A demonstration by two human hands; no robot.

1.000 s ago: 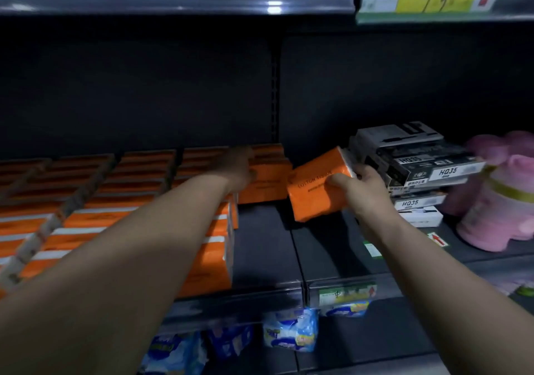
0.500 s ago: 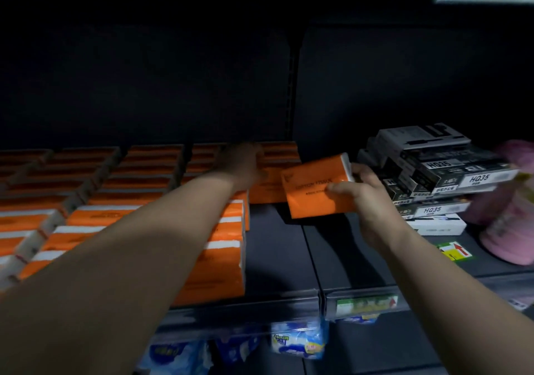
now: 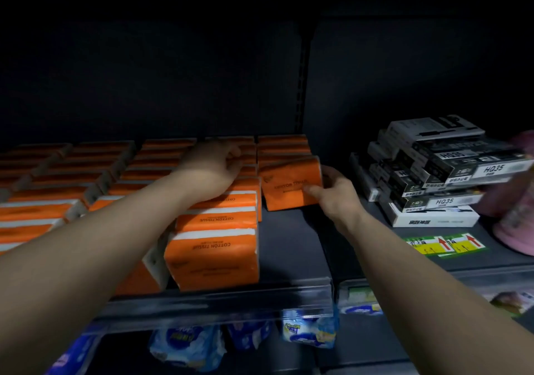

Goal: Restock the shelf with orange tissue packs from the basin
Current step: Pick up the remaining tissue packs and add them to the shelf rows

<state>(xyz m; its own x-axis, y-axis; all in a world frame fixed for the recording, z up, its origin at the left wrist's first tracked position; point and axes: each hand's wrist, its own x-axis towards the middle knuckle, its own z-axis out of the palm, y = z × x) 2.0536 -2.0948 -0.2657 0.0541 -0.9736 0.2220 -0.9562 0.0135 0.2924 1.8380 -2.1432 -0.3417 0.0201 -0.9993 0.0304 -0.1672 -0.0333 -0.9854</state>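
My right hand point(image 3: 332, 192) grips an orange tissue pack point(image 3: 289, 184) by its right end, standing it on the dark shelf point(image 3: 289, 244) at the front of the rightmost orange row. My left hand point(image 3: 215, 169) rests on the tops of packs in the neighbouring row point(image 3: 216, 239), fingers curled over them. Several rows of orange packs point(image 3: 57, 189) fill the shelf to the left. The basin is out of view.
A leaning stack of black and white boxes point(image 3: 433, 172) stands right of the held pack, with a pink item point(image 3: 514, 215) beyond it. Price labels point(image 3: 445, 244) lie on the shelf. Blue-and-white packs point(image 3: 306, 331) sit on the shelf below.
My right hand has carried the orange pack down and back, from above the shelf to the front of the rightmost row. My left hand has stayed on the neighbouring packs.
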